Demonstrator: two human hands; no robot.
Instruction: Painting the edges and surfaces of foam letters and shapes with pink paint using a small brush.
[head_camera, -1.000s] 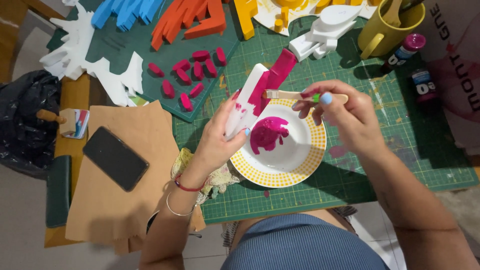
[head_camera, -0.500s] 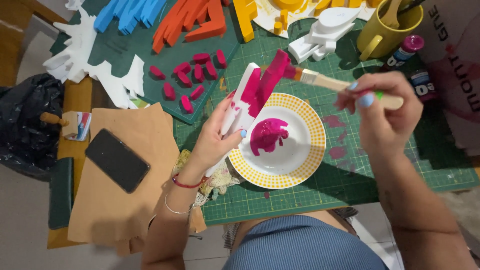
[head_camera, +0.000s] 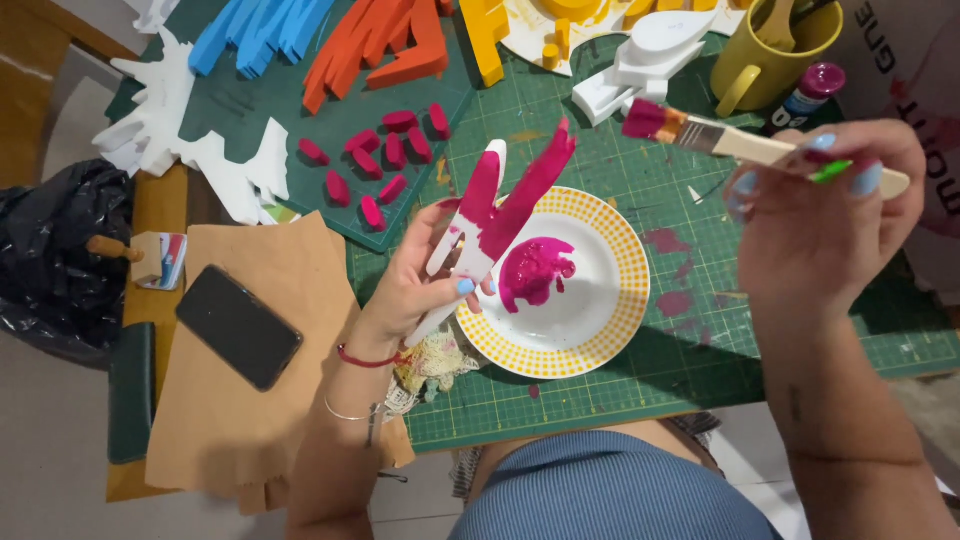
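Green cutting mat (head_camera: 640, 400), cluttered. Left hand (head_camera: 420, 285) clamps white foam cutout (head_camera: 495, 215), half magenta, above paint plate (head_camera: 610, 330). Right hand (head_camera: 820, 215) grips loaded brush (head_camera: 745, 145). Risk: wet paint smearing fingers, dripping onto mat.

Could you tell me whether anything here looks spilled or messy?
Yes: magenta paint smears stain the green cutting mat right of the yellow-rimmed plate, around and. Paint also marks the left hand holding the half-painted foam piece.
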